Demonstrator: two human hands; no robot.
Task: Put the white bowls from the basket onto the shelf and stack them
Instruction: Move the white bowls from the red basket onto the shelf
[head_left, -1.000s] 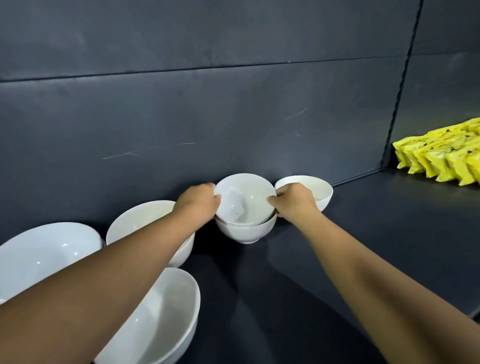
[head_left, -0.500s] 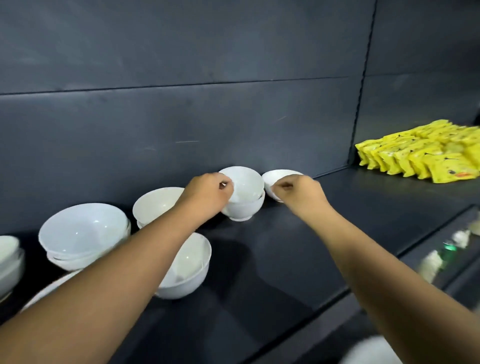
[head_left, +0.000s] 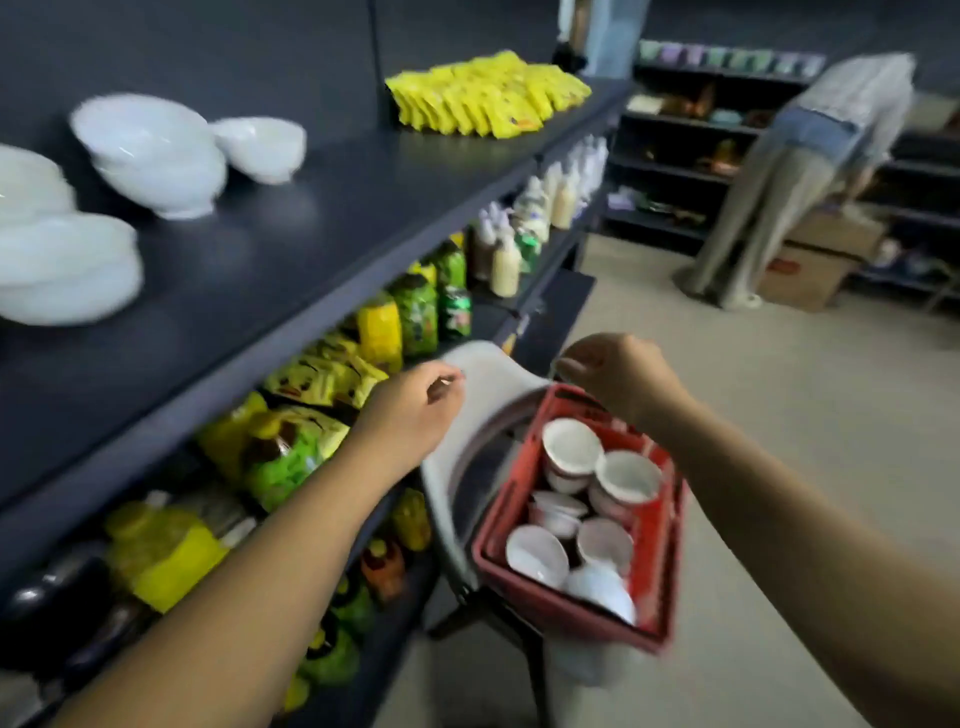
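Now | left hand (head_left: 410, 410), right hand (head_left: 618, 379) loosely curled, empty | basket (head_left: 550, 605) bowls (head_left: 571, 447) mostly rims-up

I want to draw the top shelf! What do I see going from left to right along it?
bowl stacks at the left edge (two that overlap, so I can't order them) → tall bowl stack → smaller bowls → yellow packets

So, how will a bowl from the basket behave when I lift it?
The bowls look glossy and rigid: probably stiff, somewhat slippery, breakable. They lie crowded and tilted in the basket, so lifting one may shift its neighbours.
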